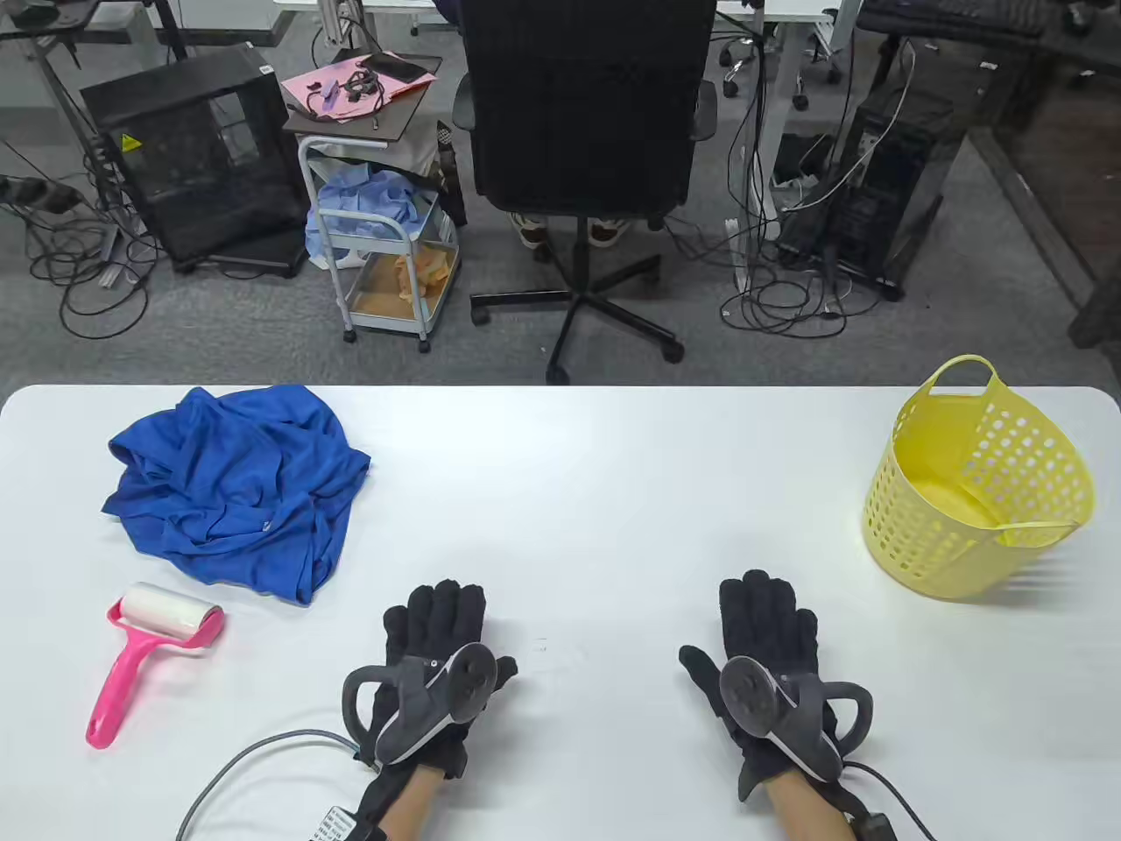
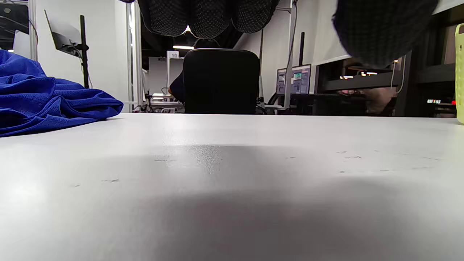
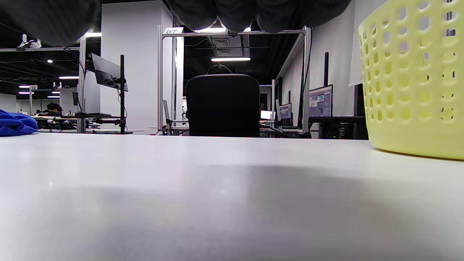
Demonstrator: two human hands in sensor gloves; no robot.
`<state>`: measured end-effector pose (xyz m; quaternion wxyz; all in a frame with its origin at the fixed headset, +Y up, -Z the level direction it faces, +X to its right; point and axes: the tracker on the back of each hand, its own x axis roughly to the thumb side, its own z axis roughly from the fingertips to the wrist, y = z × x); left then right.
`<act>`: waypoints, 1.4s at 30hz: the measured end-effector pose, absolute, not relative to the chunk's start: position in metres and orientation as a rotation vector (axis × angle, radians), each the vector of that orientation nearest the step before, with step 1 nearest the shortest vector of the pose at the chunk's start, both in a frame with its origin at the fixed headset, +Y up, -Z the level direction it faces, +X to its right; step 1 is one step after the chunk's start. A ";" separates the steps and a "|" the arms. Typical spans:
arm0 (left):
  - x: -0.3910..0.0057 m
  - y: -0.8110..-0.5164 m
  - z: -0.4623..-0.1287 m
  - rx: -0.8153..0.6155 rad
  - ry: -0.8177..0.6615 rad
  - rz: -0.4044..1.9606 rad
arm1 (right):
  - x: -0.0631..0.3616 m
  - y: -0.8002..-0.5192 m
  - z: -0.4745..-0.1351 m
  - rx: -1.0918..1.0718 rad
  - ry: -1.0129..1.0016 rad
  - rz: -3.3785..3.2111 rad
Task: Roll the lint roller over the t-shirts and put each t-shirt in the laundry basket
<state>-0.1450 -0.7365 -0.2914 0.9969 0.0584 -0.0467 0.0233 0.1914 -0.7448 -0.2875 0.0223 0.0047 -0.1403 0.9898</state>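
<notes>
A crumpled blue t-shirt lies at the table's left, also seen low at the left in the left wrist view and far left in the right wrist view. A pink lint roller with a white roll lies in front of it near the left edge. The yellow perforated laundry basket stands at the right with nothing showing inside it. My left hand and right hand lie flat on the white table, fingers straight, holding nothing.
Beyond the table's far edge stand a black office chair, a small white cart with cloths, and computer towers with loose cables on the floor. Grey cables run from both wrists across the table's near edge.
</notes>
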 end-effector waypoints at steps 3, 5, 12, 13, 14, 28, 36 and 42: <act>-0.145 -0.736 -0.291 0.112 -0.097 0.043 | 0.192 -0.745 -0.288 0.005 -0.431 3.053; -0.144 -0.736 -0.291 0.115 -0.101 0.025 | 0.193 -0.744 -0.288 0.002 -0.429 3.042; -0.144 -0.736 -0.291 0.104 -0.100 0.028 | 0.195 -0.744 -0.288 -0.002 -0.422 3.023; -0.144 -0.736 -0.291 0.102 -0.100 0.028 | 0.195 -0.744 -0.288 -0.002 -0.420 3.020; -0.144 -0.737 -0.291 0.101 -0.099 0.030 | 0.196 -0.743 -0.288 -0.004 -0.419 3.015; -0.140 -0.741 -0.292 0.073 -0.109 0.022 | 0.199 -0.741 -0.290 -0.008 -0.394 2.987; -0.141 -0.739 -0.293 0.064 -0.109 0.027 | 0.199 -0.741 -0.290 -0.001 -0.401 2.974; -0.164 -0.716 -0.310 0.073 -0.058 0.072 | 0.199 -0.740 -0.288 0.006 -0.420 2.966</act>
